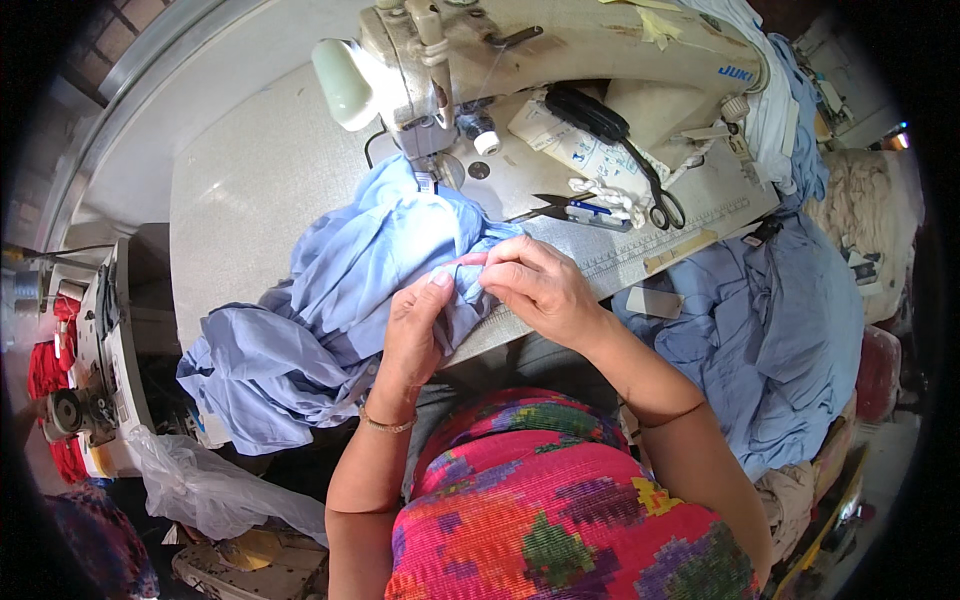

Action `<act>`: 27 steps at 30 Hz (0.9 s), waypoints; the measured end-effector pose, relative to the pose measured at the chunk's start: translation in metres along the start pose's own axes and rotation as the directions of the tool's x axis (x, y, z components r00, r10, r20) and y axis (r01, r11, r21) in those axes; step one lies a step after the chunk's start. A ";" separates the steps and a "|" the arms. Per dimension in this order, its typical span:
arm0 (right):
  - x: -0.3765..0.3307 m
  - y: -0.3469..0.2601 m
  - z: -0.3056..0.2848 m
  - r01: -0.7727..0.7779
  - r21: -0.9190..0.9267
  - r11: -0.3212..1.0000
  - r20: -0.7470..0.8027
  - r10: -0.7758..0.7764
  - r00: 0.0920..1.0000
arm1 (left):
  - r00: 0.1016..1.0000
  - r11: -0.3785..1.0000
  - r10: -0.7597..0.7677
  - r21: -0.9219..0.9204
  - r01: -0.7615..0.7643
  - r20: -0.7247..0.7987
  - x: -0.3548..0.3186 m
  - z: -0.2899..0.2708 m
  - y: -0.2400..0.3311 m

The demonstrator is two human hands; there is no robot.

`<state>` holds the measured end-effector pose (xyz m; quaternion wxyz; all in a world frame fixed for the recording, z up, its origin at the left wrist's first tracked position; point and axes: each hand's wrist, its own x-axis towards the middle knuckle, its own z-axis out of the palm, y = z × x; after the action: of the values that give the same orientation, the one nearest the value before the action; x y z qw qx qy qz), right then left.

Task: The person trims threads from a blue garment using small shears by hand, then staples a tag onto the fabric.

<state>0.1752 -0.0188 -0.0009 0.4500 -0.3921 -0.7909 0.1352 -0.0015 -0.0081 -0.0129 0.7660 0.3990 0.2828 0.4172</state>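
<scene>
A light blue garment (345, 255) lies bunched over the near part of the sewing machine table, its left end hanging over the edge. My left hand (418, 312) is closed on the cloth, thumb on top, near the table's front edge. Beside it, my right hand (540, 283) pinches the same garment with its fingertips. Part of the garment reaches under the head of the sewing machine (425, 130), where a small white label (426, 183) shows. What lies between the fingertips is partly hidden.
Right of the garment lie small thread snips (580, 212), black-handled scissors (665, 205), a white cord (612, 198) and marked paper (560, 140). More blue garments (770, 340) pile up at the right. A clear plastic bag (215, 485) hangs at the lower left, near another machine (95, 370).
</scene>
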 end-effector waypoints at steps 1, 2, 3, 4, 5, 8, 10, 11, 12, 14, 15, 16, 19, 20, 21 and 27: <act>-0.001 0.001 -0.001 0.019 -0.020 1.000 0.003 -0.019 1.000 | 1.000 1.000 -0.006 -0.014 0.006 0.008 0.000 0.000 0.001; -0.001 0.002 -0.001 0.038 -0.040 0.998 0.006 -0.038 0.999 | 1.000 1.000 -0.012 -0.027 0.012 0.016 0.000 0.001 0.002; -0.002 0.003 -0.002 0.041 -0.046 0.998 0.007 -0.041 0.999 | 1.000 0.999 -0.017 -0.041 0.018 0.024 0.000 0.002 0.003; -0.004 0.004 -0.001 0.043 -0.051 0.998 0.008 -0.043 0.999 | 0.999 0.999 -0.019 -0.046 0.020 0.026 0.000 0.000 0.002; -0.005 0.005 -0.001 0.046 -0.057 0.997 0.009 -0.045 0.999 | 0.999 0.998 -0.020 -0.052 0.022 0.029 0.001 -0.002 0.000; -0.005 0.006 -0.001 0.060 -0.043 0.997 -0.003 -0.061 0.998 | 0.998 0.990 -0.022 -0.140 0.030 0.057 0.000 -0.001 0.002; -0.005 0.006 -0.001 0.060 -0.066 0.996 -0.010 -0.061 0.998 | 0.998 0.982 -0.026 -0.186 0.037 0.062 0.000 -0.001 0.002; -0.005 0.006 -0.001 0.060 -0.077 0.995 -0.014 -0.061 0.998 | 0.998 0.981 -0.031 -0.191 0.041 0.054 0.000 -0.004 -0.001; -0.006 0.006 0.000 0.005 -0.003 1.000 -0.038 -0.005 0.999 | 0.998 0.980 -0.036 -0.195 0.044 0.045 0.001 -0.005 -0.002; -0.012 0.005 0.003 -0.104 0.144 0.984 -0.074 0.116 0.991 | 0.995 0.993 0.090 0.079 -0.087 -0.034 0.000 -0.001 -0.005; -0.014 0.001 0.001 -0.188 0.229 0.955 -0.037 0.201 0.979 | 0.985 0.965 0.160 0.218 -0.144 -0.059 -0.001 0.001 -0.006; -0.015 -0.005 -0.001 -0.271 0.312 0.911 0.010 0.282 0.959 | 0.975 0.922 0.219 0.337 -0.191 -0.045 -0.003 0.002 -0.007; -0.013 -0.018 0.000 -0.479 0.366 0.798 0.140 0.462 0.876 | 0.922 0.692 0.386 0.656 -0.301 0.017 -0.006 0.011 -0.007; -0.011 -0.021 0.002 -0.539 0.350 0.766 0.174 0.513 0.841 | 0.908 0.630 0.417 0.705 -0.325 0.047 -0.006 0.013 -0.008; -0.015 -0.016 0.009 -0.592 0.626 0.508 0.246 0.592 0.768 | 0.892 0.563 0.446 0.750 -0.347 0.078 -0.006 0.014 -0.011; -0.023 -0.004 0.009 -0.554 0.722 0.414 0.287 0.550 0.784 | 0.927 0.744 0.374 0.603 -0.287 -0.020 -0.014 0.016 -0.007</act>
<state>0.1721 -0.0374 -0.0178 0.5007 -0.3953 -0.4792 0.6028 0.0064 -0.0288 -0.0088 0.4958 0.6304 0.3754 0.4645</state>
